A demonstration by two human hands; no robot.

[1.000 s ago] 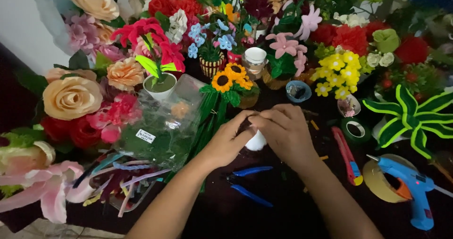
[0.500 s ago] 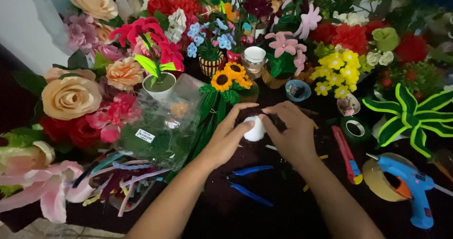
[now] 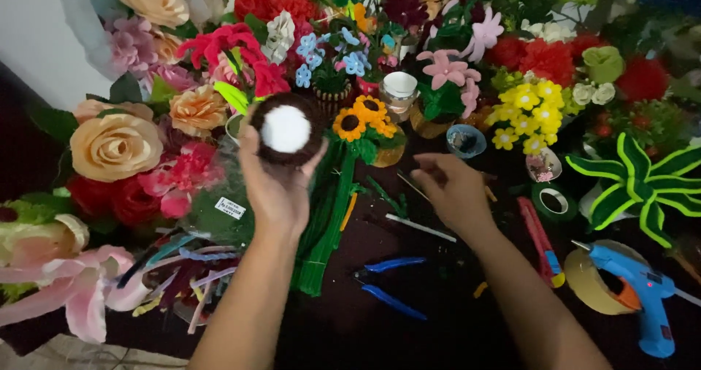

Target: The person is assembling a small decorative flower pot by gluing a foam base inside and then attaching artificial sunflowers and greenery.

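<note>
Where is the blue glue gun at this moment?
In the head view, the blue glue gun lies at the lower right, on the person's right side, beside a tan tape roll, below the green striped leaves.

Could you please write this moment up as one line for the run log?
left hand: holds up round brown disc with white centre | right hand: open, empty, above dark table | blue pliers: between forearms

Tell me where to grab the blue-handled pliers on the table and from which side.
Take the pliers by the two blue handles, coming from above on the near right, where they splay open toward the person. The metal nose points left toward the green stems, so that end is crowded. The right hand hovers nearest; the left hand holds a round brown and white piece.
</note>
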